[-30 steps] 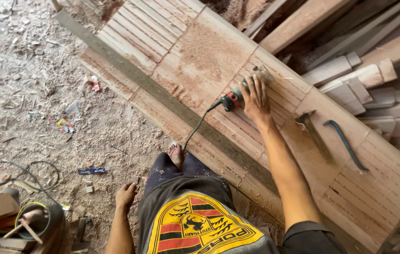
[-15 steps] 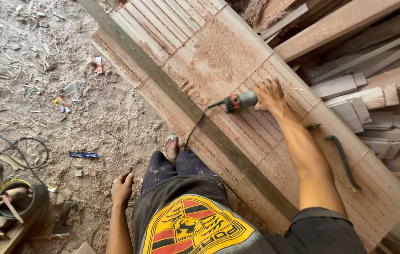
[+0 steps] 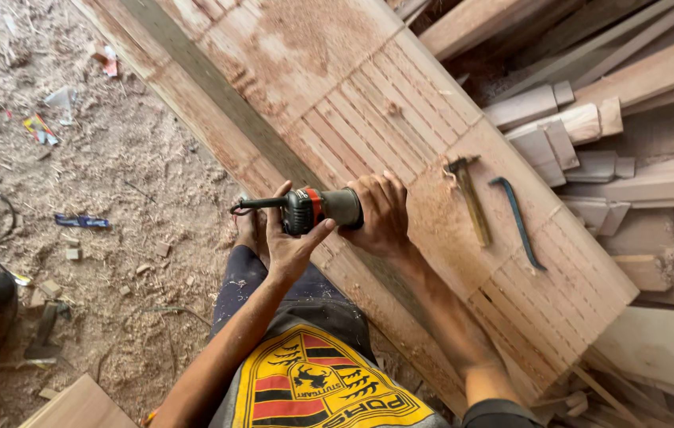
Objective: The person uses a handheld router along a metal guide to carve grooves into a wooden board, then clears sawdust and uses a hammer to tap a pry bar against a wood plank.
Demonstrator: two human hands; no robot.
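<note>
Left hand: the left hand (image 3: 289, 242) cups the rear of the power tool (image 3: 313, 209) from below, fingers spread and curled round its black body.
Right hand: the right hand (image 3: 380, 215) is wrapped tight round the tool's front barrel.
Power tool: held level between both hands, above the near edge of the slatted wooden panel (image 3: 369, 111), its cord end pointing left.
Nearby: a hammer (image 3: 468, 198) and a blue pry bar (image 3: 517, 220) lie on the panel, just right of the right hand.
Floor: sawdust-strewn ground (image 3: 115, 158) lies left of the panel.
</note>
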